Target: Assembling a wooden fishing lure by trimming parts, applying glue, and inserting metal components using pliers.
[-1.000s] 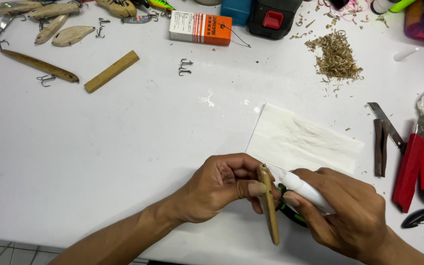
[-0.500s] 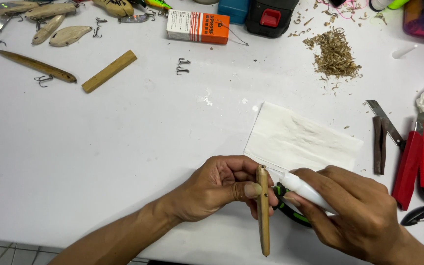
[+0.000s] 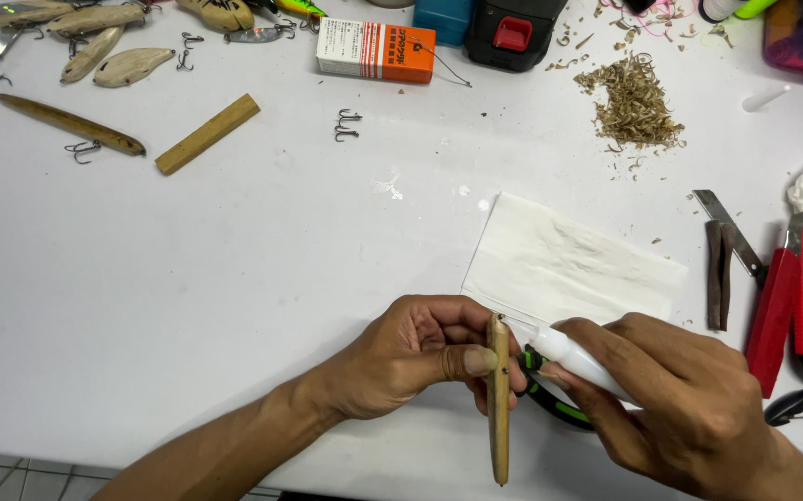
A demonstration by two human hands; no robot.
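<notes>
Two hands (image 3: 411, 357) (image 3: 680, 408), one glue bottle (image 3: 578, 362), one tissue (image 3: 569, 260), one box (image 3: 375, 50), one shavings pile (image 3: 635, 102), several wooden lures (uncounted, partly cropped).

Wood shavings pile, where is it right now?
Head view, upper right of the white table: the wood shavings pile lies right of the black-and-red tool, above the white paper sheet.

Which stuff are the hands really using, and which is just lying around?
In use:
long slim wooden stick, in left hand
small white squeeze bottle, in right hand

Lying about:
white paper tissue
pile of wood shavings
orange-and-white box
red-handled pliers
</notes>
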